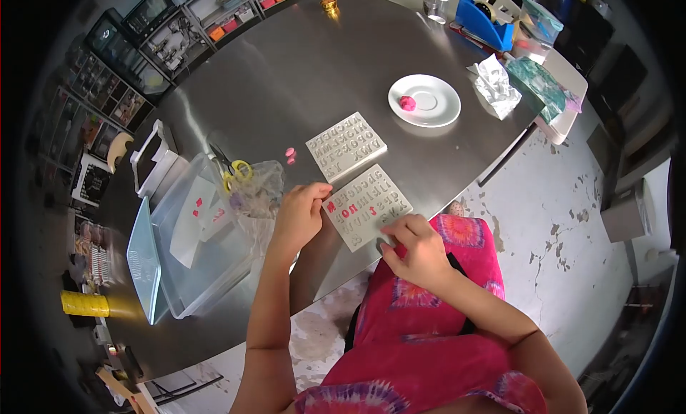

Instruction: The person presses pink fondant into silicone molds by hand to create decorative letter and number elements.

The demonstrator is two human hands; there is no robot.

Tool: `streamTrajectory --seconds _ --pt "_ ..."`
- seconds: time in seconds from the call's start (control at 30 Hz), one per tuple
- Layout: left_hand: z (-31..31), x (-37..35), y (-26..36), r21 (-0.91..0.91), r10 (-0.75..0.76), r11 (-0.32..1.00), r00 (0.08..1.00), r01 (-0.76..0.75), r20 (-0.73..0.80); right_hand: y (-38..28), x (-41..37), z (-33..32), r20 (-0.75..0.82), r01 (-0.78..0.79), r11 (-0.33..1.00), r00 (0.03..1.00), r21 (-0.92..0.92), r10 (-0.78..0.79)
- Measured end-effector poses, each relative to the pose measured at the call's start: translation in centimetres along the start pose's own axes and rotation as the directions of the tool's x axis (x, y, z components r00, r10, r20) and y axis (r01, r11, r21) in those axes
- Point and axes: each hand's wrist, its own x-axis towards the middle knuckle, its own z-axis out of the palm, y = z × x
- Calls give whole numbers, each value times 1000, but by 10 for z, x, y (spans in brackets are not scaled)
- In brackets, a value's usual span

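Head view, frame centre: has left grip (296,215) at the left corner of a square pale-grey letter mould (364,208), part-filled pink, on the dark metal bench (264,92); has right grip (421,255) at the mould's lower-right edge; for both, cannot tell if clamped or apart.

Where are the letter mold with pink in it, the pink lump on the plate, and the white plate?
Letter mold (365,209), head view: middle of its lettered face.
Pink lump (407,103), head view: middle of the lump.
White plate (447,103), head view: bare right side.
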Motion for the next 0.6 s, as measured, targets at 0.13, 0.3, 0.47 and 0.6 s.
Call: streamTrajectory --seconds 0.13,0.3,0.47,0.6 --pt "6 -5 2 -130 -107 986 994 108 12 -2 22 -1 -164 -128 948 983 -290 83" --pt "13 -5 2 -429 -220 884 975 184 -35 16 32 2 -94 -217 952 975 -217 201" --pt "7 -5 9 -423 -235 882 972 209 -9 15 45 -4 -81 -305 949 947 81 312" --pt "8 -6 6 -411 -255 884 967 224 -23 3 50 -9 -50 -379 791 889 480 456"
